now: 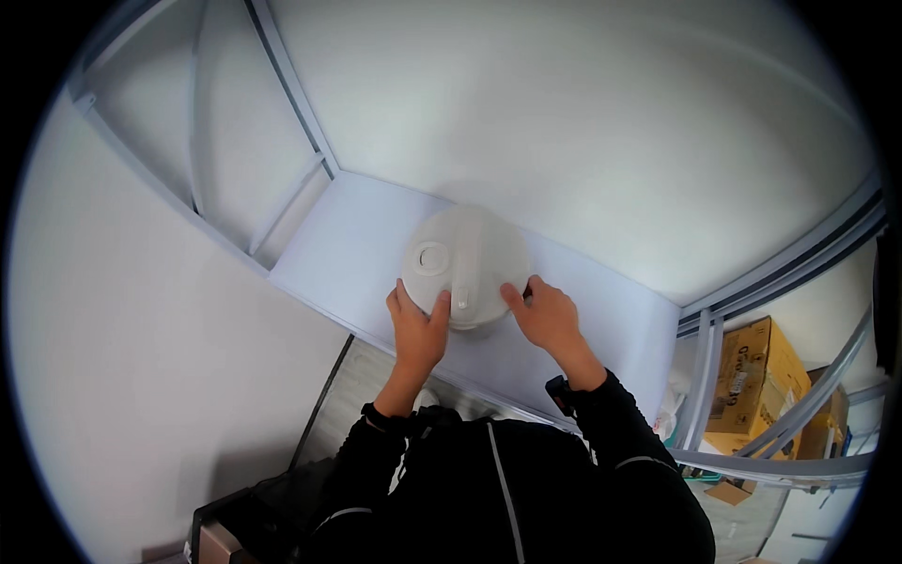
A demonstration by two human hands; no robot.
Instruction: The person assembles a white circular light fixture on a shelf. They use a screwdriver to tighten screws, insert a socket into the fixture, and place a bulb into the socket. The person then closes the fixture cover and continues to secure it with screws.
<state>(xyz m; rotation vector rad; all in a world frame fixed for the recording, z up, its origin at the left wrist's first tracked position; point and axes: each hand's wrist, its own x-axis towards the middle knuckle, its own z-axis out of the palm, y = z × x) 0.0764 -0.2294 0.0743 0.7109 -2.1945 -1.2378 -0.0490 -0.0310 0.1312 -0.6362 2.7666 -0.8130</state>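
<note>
A round white appliance (489, 263), which looks like a rice cooker seen from above, stands on a white tabletop (348, 226). A raised strip with a small button at its near end crosses its lid, and a round vent-like part sits left of the strip. My left hand (418, 324) grips the near left side, thumb on the near edge of the lid and fingers round the side. On the near right side my right hand (547, 315) holds it too, thumb on the lid. The right fingertips are partly hidden behind the rim.
Grey metal frame posts (291, 85) rise at the table's far left and right corners. A white wall (583, 113) stands behind the table. Beyond the right-hand frame is a yellow-brown cardboard box (756, 385). A dark box-shaped thing (240, 526) lies at the lower left.
</note>
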